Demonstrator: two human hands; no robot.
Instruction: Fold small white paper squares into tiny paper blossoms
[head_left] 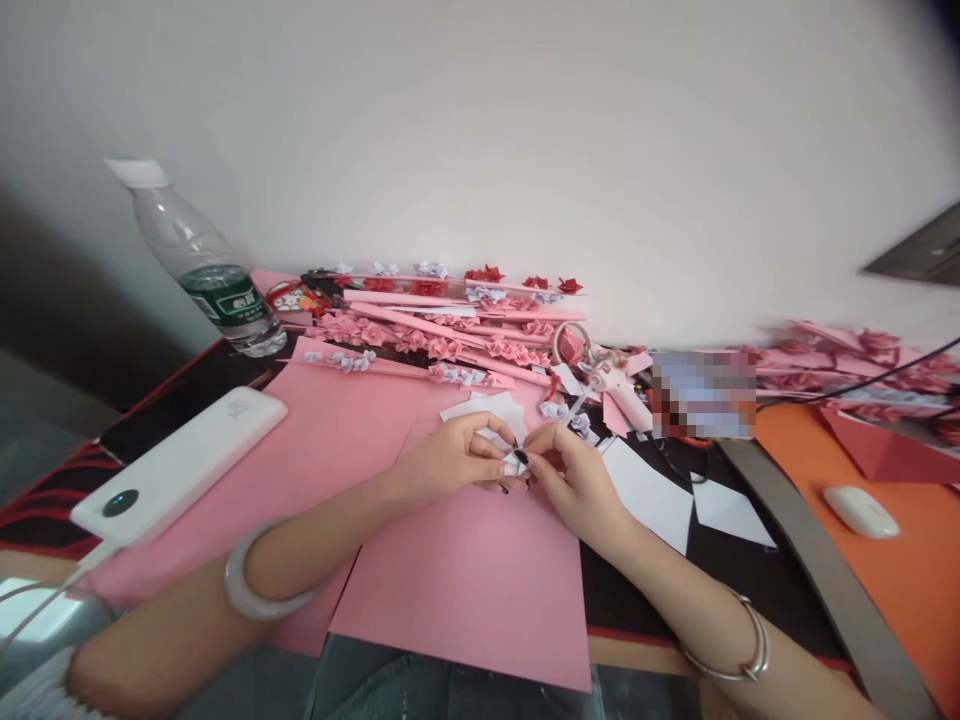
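Both hands meet over the pink paper sheets in the middle of the desk. My left hand pinches a small folded piece of white paper from the left. From the right, my right hand grips the same piece between thumb and fingers. Fingertips cover most of the paper, so its folded shape is hard to make out. Just behind the hands lie loose white paper pieces. More white sheets rest beside my right wrist.
A water bottle and a white power bank with a cable stand left. Paper flower stems line the wall. A pink glue gun, a tape roll, a blurred-out screen and a white earbud case are at right.
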